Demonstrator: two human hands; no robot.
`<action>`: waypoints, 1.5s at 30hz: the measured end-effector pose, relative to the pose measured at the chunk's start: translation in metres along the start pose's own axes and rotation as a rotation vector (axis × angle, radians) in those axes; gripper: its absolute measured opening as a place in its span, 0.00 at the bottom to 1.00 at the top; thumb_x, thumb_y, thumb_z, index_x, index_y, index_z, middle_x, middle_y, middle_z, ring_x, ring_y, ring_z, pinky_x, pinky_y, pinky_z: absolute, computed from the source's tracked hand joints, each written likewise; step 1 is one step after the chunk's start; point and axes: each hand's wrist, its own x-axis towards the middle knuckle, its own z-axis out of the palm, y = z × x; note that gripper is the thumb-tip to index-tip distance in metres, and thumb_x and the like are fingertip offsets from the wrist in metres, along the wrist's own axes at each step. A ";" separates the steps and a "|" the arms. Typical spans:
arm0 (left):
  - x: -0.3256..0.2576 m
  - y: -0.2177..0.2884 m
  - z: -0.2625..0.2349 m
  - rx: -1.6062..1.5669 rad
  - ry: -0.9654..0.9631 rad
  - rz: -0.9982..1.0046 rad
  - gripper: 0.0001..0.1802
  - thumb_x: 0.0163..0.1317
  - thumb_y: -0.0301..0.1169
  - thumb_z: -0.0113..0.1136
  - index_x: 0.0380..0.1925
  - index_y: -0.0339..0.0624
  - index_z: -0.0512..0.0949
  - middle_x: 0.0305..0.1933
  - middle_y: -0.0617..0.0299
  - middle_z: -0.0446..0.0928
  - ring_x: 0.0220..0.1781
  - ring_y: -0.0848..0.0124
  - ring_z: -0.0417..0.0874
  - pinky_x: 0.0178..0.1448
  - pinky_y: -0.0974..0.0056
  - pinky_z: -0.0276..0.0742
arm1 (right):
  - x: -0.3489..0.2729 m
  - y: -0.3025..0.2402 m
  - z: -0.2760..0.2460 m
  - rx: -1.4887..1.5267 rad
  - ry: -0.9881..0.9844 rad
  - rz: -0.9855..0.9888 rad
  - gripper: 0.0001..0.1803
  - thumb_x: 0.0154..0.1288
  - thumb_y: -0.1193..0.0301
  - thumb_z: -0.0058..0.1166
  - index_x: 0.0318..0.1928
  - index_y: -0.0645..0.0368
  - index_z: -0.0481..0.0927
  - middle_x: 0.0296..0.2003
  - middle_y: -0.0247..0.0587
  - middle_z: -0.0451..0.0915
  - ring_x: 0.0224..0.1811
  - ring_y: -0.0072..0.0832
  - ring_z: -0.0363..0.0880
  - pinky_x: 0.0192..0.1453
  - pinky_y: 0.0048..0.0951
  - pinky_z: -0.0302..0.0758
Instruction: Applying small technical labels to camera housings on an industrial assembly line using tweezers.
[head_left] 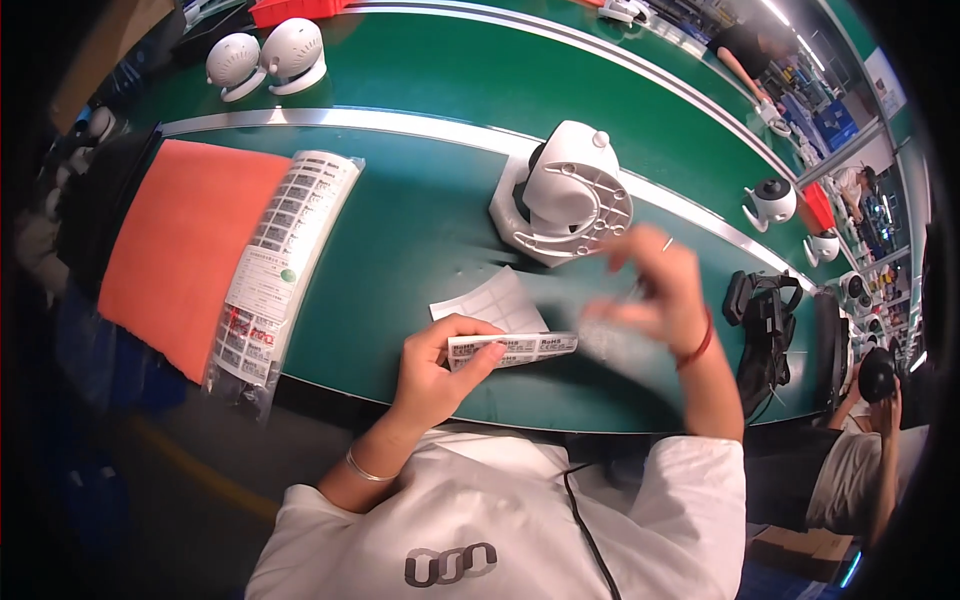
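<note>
My left hand (440, 365) pinches a narrow strip of white stickers (515, 347) just above the green table's near edge. My right hand (655, 285) is blurred by motion to the right of the strip, its fingers pinched together; whether a small sticker is between them I cannot tell. A white dome camera (565, 195) lies tipped over on the table just beyond both hands, its round base turned toward me. A white backing sheet (490, 298) lies flat between the camera and my left hand.
An orange foam pad (185, 245) and a clear bag of label sheets (285, 255) lie at left. More white dome cameras (268, 58) stand on the far belt (480, 70). A black scanner device (765, 320) sits at right. Other people work at far right.
</note>
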 end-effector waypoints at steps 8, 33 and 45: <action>0.004 -0.009 0.002 0.071 -0.022 0.132 0.05 0.61 0.23 0.69 0.36 0.35 0.82 0.34 0.62 0.82 0.33 0.81 0.78 0.36 0.75 0.74 | -0.047 -0.030 0.048 0.382 -0.071 0.206 0.05 0.60 0.73 0.66 0.36 0.58 0.85 0.27 0.36 0.81 0.22 0.25 0.77 0.26 0.27 0.71; 0.005 -0.006 0.000 0.063 0.092 -0.077 0.12 0.60 0.20 0.69 0.43 0.33 0.78 0.39 0.62 0.83 0.41 0.79 0.83 0.46 0.74 0.79 | -0.080 -0.029 0.023 0.663 0.371 0.734 0.09 0.70 0.74 0.55 0.33 0.68 0.82 0.31 0.38 0.78 0.23 0.21 0.77 0.28 0.18 0.73; 0.004 -0.007 -0.001 0.051 0.080 -0.091 0.13 0.60 0.20 0.69 0.44 0.34 0.78 0.38 0.63 0.83 0.39 0.81 0.81 0.45 0.74 0.78 | -0.056 -0.046 0.027 0.201 0.057 0.254 0.13 0.56 0.78 0.69 0.43 0.66 0.85 0.41 0.46 0.86 0.38 0.34 0.87 0.43 0.27 0.83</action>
